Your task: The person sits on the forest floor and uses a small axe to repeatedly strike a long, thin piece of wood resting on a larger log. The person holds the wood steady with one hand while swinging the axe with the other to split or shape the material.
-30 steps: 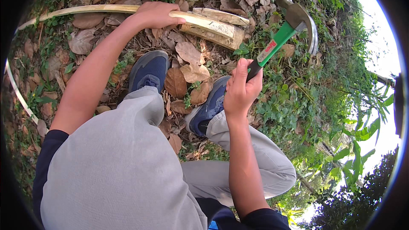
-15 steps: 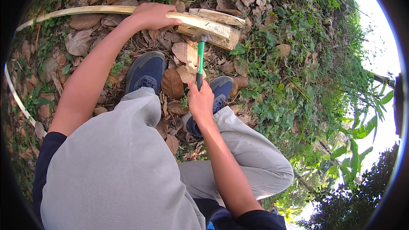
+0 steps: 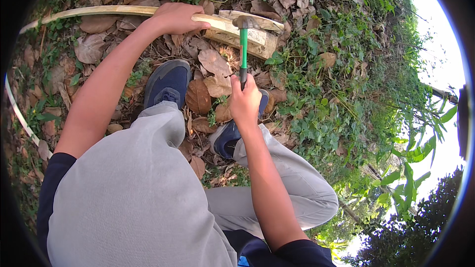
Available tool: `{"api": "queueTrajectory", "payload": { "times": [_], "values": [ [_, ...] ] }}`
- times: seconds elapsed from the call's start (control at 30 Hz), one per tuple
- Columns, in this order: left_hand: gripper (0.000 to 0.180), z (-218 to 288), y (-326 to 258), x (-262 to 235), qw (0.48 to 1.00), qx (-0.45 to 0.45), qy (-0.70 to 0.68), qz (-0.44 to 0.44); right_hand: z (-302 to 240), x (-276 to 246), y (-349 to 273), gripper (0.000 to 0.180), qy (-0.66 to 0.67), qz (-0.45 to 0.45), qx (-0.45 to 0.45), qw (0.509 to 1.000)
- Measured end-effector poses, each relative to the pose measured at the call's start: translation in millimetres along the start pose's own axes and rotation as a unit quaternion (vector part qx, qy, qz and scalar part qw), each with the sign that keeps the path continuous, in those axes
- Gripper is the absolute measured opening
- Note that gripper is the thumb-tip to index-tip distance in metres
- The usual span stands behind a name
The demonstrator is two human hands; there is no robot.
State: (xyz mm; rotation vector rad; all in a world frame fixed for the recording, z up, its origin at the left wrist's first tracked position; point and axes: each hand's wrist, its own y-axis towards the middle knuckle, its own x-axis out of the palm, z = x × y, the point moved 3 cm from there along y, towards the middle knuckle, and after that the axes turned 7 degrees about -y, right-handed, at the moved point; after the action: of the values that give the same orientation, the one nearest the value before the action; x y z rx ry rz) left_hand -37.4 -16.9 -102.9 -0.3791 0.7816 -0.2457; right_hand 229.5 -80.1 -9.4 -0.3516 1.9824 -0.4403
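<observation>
**Fingers wrapped on hammer and bamboo strip**

Head view: right hand (image 3: 246, 103) fisted around dark grip of green-handled hammer (image 3: 243, 49), centre frame; head touching wooden block (image 3: 250, 37) above. Left hand (image 3: 174, 18), upper centre, fingers curled over long pale bamboo strip (image 3: 94, 12), pressing it down beside block. Blue shoes (image 3: 168, 83) on dry leaves below.

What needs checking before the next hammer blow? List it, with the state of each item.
1. Right hand grips the hammer low on its handle: ok.
2. Left hand presses the long wooden strip down: ok.
3. Hammer head sits on the wood block: ok.
4. Left fingers clear of the head: ok, though close.
5. Shoes away from the block: ok.
6. A nail under the head: cannot tell.
</observation>
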Motion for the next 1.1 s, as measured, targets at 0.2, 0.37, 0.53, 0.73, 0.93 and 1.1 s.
{"api": "queueTrajectory", "payload": {
  "times": [0.2, 0.37, 0.53, 0.73, 0.93, 1.1],
  "values": [
    [0.057, 1, -1, 0, 1.000, 0.007, 0.000, -0.006, 54, 51, -39, 0.029, 0.030, -0.030, 0.064, 0.997],
    [0.060, -6, 0, 4, 1.000, 0.003, 0.009, 0.011, 27, 16, -41, 0.026, 0.052, -0.033, 0.027, 0.998],
    [0.058, -2, 0, 1, 1.000, 0.002, 0.003, -0.009, -27, -57, -21, 0.022, 0.171, 0.087, -0.056, 0.980],
    [0.056, -1, 1, 0, 1.000, -0.001, -0.002, -0.013, -2, -51, 16, 0.021, 0.255, 0.075, -0.060, 0.962],
    [0.059, -2, 2, 3, 1.000, 0.001, 0.001, 0.008, 89, 34, -6, 0.020, 0.190, -0.040, 0.141, 0.971],
    [0.062, -6, -1, 3, 1.000, 0.000, 0.009, -0.003, 53, 15, -40, 0.026, 0.009, -0.048, 0.145, 0.988]
  ]
}}
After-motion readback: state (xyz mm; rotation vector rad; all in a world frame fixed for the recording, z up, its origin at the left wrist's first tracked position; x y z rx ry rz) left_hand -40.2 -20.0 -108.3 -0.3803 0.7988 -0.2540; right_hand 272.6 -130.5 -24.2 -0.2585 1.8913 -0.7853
